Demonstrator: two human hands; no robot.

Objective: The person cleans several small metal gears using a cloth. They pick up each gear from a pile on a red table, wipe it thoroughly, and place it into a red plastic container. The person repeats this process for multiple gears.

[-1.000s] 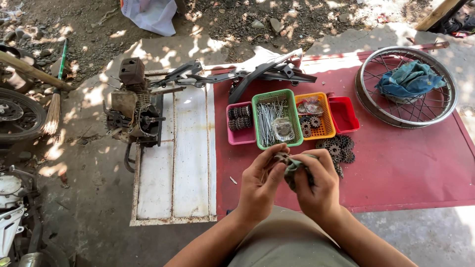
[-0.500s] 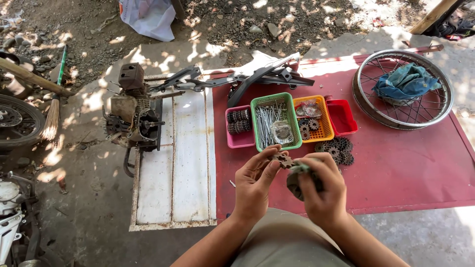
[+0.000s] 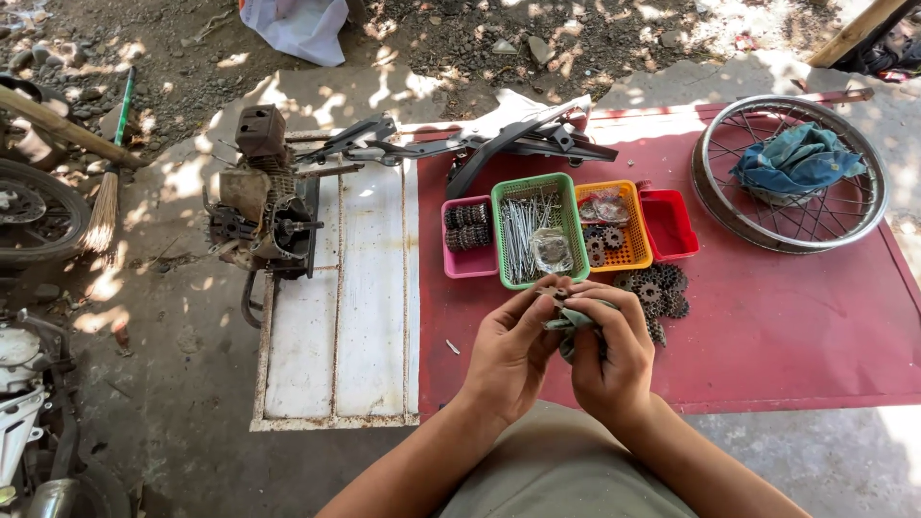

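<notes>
A crumpled grey-green cloth rag (image 3: 576,324) and a small dark metal part (image 3: 559,291), partly hidden, held pinched together between the fingers above the near edge of the red mat (image 3: 787,336), just beside a cluster of gears.

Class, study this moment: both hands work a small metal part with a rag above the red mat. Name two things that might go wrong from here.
1. The small metal part is pinched only by fingertips of the left hand and right hand; it might slip and roll off the red mat into the dirt.
2. The rag hangs near the loose gears; it may snag or scatter them.
</notes>
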